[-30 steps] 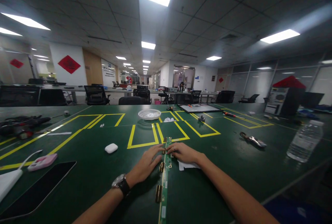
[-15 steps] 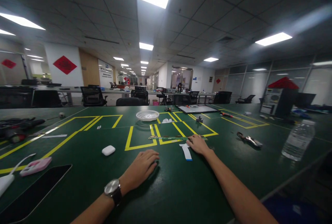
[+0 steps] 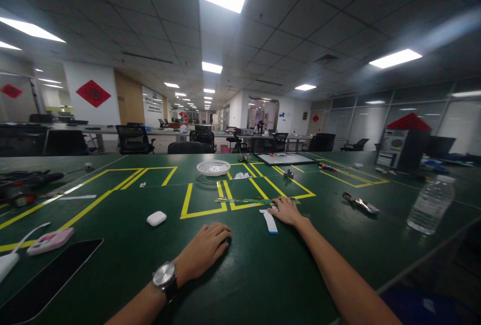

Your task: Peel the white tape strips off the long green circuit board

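A long, thin green circuit board (image 3: 244, 200) lies across the yellow tape lines. My right hand (image 3: 286, 211) rests over its right part, fingers bent down onto it; the fingertips are partly hidden. From beneath that hand a white flat ribbon cable (image 3: 269, 221) with a blue end runs toward me. My left hand (image 3: 206, 246), wearing a wristwatch, lies on the green table (image 3: 240, 275) with loosely bent fingers and holds nothing. A white earbud case (image 3: 156, 218) sits to the left of that hand.
Farther back stand a white plastic basket (image 3: 213, 167) and a framed panel (image 3: 286, 158). On the right are a metal tool (image 3: 361, 204), a water bottle (image 3: 431, 205) and a computer tower (image 3: 402, 144). A phone (image 3: 52, 280) and a pink device (image 3: 50, 241) lie at left.
My left hand has settled slightly lower and closer to the table. The right hand stays on the circuit board, its fingers shifted only a little.
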`<state>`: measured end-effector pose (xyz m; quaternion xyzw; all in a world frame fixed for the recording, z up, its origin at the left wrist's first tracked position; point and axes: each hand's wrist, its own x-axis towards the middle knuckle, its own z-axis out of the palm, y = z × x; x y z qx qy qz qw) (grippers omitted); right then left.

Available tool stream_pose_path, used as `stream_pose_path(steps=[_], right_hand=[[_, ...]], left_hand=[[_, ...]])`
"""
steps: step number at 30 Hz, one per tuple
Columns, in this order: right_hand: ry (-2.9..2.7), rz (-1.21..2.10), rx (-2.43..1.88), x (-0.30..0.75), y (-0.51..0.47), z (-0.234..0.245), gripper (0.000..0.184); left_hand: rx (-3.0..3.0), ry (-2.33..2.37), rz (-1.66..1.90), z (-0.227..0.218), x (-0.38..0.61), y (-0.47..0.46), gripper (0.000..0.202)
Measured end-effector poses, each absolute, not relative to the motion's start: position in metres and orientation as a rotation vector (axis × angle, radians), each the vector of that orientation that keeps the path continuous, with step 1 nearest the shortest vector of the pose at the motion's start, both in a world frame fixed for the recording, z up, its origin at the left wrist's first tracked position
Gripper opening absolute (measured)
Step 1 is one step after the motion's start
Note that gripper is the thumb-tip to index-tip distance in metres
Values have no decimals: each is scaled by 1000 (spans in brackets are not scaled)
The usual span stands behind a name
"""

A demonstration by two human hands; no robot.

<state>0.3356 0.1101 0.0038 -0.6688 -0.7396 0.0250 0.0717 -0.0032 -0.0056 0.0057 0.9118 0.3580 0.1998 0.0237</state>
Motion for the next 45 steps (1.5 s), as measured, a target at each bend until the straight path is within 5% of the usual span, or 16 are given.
stream_pose_path(steps=[27,36,45], right_hand=[[-2284,152,-2008,337,108,6,85],[-2097,71,-2050,327,109,3,66],[-2152,121,-2064,324,106,2,83]], left_hand=[[2802,1117,622,2,-3,-3,22],[2800,1124,610,2,-3,-4,23],[2802,1138,608,0,-2,-2,22]])
